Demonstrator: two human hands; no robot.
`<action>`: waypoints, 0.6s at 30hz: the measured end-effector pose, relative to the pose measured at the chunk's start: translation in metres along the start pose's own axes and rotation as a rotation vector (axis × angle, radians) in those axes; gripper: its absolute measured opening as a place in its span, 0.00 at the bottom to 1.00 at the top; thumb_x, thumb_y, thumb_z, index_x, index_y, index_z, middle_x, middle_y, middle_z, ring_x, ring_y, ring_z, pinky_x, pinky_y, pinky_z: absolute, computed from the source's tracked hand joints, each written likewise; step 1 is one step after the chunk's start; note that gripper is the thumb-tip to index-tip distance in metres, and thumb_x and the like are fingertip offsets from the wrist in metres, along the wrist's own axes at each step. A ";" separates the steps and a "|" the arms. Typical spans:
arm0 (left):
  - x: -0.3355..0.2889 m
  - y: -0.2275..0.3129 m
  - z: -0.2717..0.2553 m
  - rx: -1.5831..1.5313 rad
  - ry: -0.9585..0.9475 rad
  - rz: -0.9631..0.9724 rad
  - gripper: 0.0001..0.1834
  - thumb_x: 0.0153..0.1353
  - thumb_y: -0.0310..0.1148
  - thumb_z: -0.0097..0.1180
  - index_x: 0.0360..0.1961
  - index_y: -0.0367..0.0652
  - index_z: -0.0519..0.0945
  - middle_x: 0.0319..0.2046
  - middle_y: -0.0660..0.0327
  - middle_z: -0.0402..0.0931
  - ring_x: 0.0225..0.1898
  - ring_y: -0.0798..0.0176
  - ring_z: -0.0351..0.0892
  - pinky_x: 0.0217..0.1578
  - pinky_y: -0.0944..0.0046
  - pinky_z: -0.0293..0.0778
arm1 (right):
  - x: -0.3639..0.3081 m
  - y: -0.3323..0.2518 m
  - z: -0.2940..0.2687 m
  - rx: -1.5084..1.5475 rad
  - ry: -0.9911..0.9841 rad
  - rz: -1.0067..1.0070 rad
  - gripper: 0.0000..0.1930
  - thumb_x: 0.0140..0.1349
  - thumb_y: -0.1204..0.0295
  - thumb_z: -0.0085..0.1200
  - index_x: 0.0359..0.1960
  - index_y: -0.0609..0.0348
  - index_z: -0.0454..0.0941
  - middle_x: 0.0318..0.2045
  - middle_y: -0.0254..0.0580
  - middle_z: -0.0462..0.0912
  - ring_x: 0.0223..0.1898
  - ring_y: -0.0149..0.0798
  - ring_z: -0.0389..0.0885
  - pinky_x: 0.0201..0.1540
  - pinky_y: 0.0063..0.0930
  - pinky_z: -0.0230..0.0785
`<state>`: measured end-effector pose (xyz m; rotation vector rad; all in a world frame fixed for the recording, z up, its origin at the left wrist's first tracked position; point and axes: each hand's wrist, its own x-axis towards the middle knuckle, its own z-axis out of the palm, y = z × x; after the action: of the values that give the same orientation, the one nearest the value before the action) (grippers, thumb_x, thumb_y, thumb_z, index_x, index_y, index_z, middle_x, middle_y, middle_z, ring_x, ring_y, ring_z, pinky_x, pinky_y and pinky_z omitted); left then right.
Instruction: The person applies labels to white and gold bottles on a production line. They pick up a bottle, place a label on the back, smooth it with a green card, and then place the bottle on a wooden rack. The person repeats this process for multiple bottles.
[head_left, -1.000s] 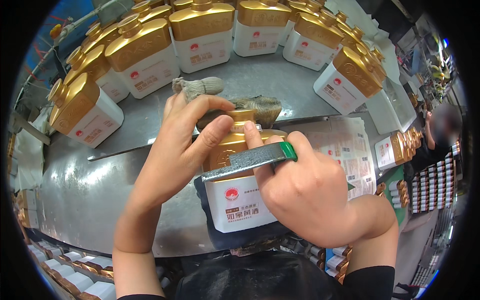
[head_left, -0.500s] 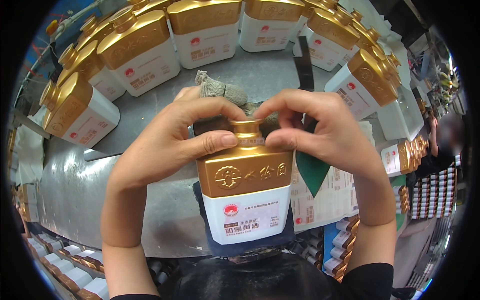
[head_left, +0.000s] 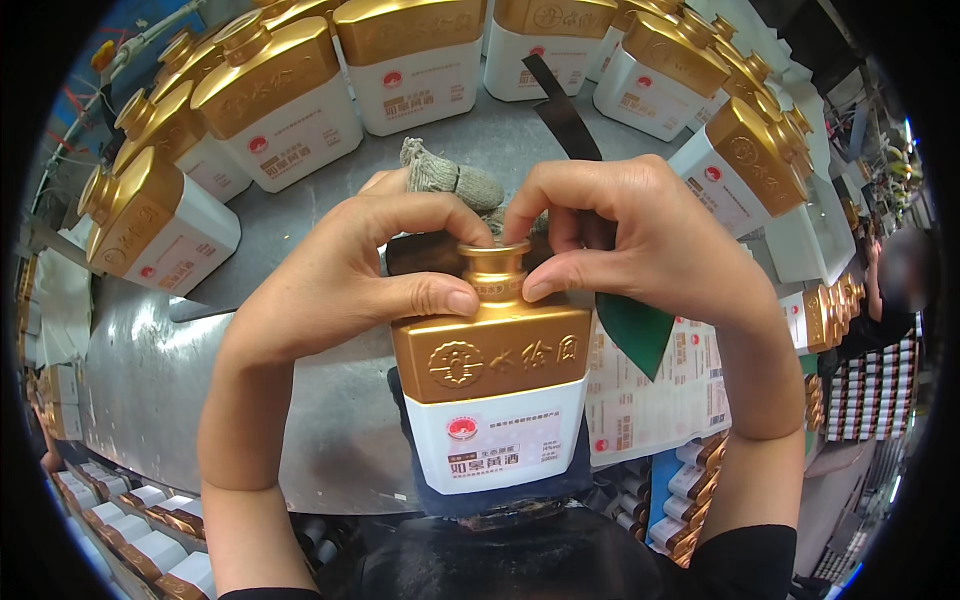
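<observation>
A flat-sided bottle (head_left: 500, 430), white below and gold above, stands in front of me, its embossed shoulder and label facing me. My left hand (head_left: 335, 260) is closed on its gold neck (head_left: 496, 262), thumb in front and index finger at the rim. My right hand (head_left: 640, 235) pinches the neck's other side the same way. A narrow printed band (head_left: 495, 288) crosses the neck between my thumbs. By my right hand are a black strip (head_left: 567, 120) and a pointed green piece (head_left: 638, 335); whether its curled fingers hold them is hidden. Grey knit cloth (head_left: 452, 182) lies behind the hands.
Similar bottles (head_left: 280, 130) stand in an arc along the far side of the metal table (head_left: 150, 350). A label sheet (head_left: 655, 400) lies right of the bottle; dark cloth (head_left: 440, 495) is beneath it. More bottles (head_left: 130, 530) line the lower left. Another person (head_left: 880, 290) is at far right.
The black strip's upper end has swung left and the green piece has shifted right. My right hand has moved slightly, its thumb now tight against the neck band. The bottle has barely moved.
</observation>
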<state>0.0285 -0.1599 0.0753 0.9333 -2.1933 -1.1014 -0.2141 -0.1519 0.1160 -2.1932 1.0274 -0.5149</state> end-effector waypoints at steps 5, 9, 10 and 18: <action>0.005 -0.001 -0.002 0.043 -0.045 0.018 0.20 0.48 0.44 0.72 0.35 0.41 0.82 0.36 0.66 0.80 0.44 0.64 0.69 0.51 0.63 0.63 | 0.000 0.000 0.003 -0.049 0.014 -0.043 0.14 0.49 0.69 0.71 0.34 0.58 0.79 0.17 0.30 0.74 0.20 0.22 0.69 0.23 0.19 0.59; 0.006 -0.005 -0.002 0.004 -0.053 0.051 0.21 0.47 0.45 0.73 0.35 0.41 0.83 0.36 0.66 0.80 0.46 0.64 0.70 0.52 0.62 0.63 | 0.001 0.001 0.003 -0.068 0.014 -0.052 0.14 0.49 0.69 0.71 0.34 0.58 0.79 0.17 0.31 0.74 0.20 0.22 0.69 0.24 0.20 0.60; 0.006 -0.006 -0.003 -0.015 -0.058 0.053 0.21 0.47 0.45 0.72 0.35 0.41 0.83 0.36 0.66 0.80 0.46 0.64 0.70 0.52 0.62 0.63 | 0.001 0.001 0.003 -0.057 0.008 -0.050 0.14 0.49 0.69 0.71 0.34 0.58 0.79 0.17 0.31 0.74 0.20 0.22 0.70 0.24 0.20 0.60; 0.008 -0.006 -0.003 0.038 -0.041 0.069 0.19 0.48 0.44 0.72 0.32 0.41 0.83 0.31 0.67 0.80 0.42 0.65 0.67 0.49 0.63 0.61 | 0.007 0.003 0.002 -0.064 -0.010 -0.080 0.15 0.49 0.68 0.71 0.34 0.59 0.79 0.17 0.32 0.74 0.20 0.24 0.70 0.24 0.20 0.60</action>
<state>0.0283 -0.1699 0.0730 0.8513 -2.2693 -1.0587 -0.2102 -0.1579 0.1132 -2.2987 0.9658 -0.5132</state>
